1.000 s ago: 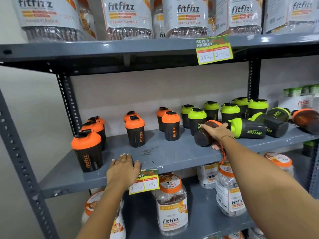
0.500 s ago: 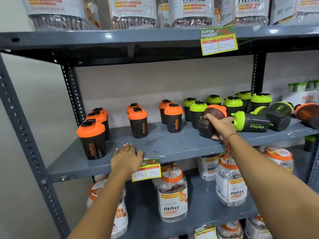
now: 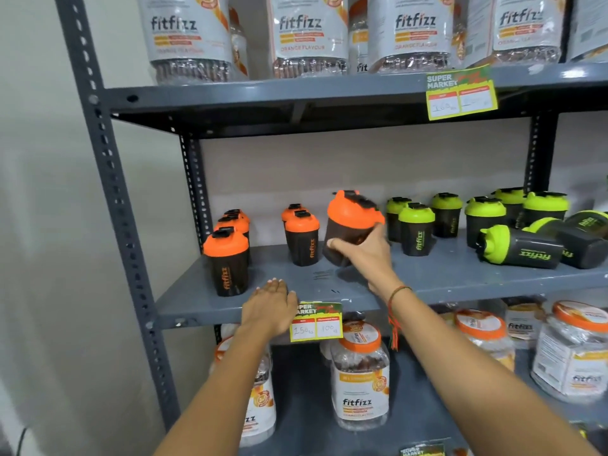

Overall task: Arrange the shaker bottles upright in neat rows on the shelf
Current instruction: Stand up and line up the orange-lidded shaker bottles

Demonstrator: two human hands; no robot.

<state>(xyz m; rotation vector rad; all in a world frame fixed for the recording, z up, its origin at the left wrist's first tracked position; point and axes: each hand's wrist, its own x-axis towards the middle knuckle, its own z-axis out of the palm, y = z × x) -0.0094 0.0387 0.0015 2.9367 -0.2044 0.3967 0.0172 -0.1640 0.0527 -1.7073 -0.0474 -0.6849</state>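
My right hand [image 3: 363,255] grips an orange-lidded black shaker bottle [image 3: 350,222], nearly upright and slightly tilted, just above the middle grey shelf [image 3: 427,284]. Orange-lidded shakers stand upright on the left: a front one [image 3: 226,263], others behind it, and a pair [image 3: 302,236] beside the held bottle. Green-lidded shakers [image 3: 416,230] stand upright to the right. Two green-lidded shakers [image 3: 519,246] lie on their sides at the far right. My left hand [image 3: 269,306] rests flat on the shelf's front edge, holding nothing.
A yellow price tag [image 3: 316,322] hangs on the shelf edge by my left hand. Large fitfizz jars [image 3: 360,378] fill the shelf below, and more jars [image 3: 307,37] stand on the shelf above. A perforated upright post [image 3: 112,199] bounds the left side.
My right hand lifted the orange-lidded shaker from lying on its side among the green ones, carried it left and turned it nearly upright. The left hand stayed on the shelf edge.
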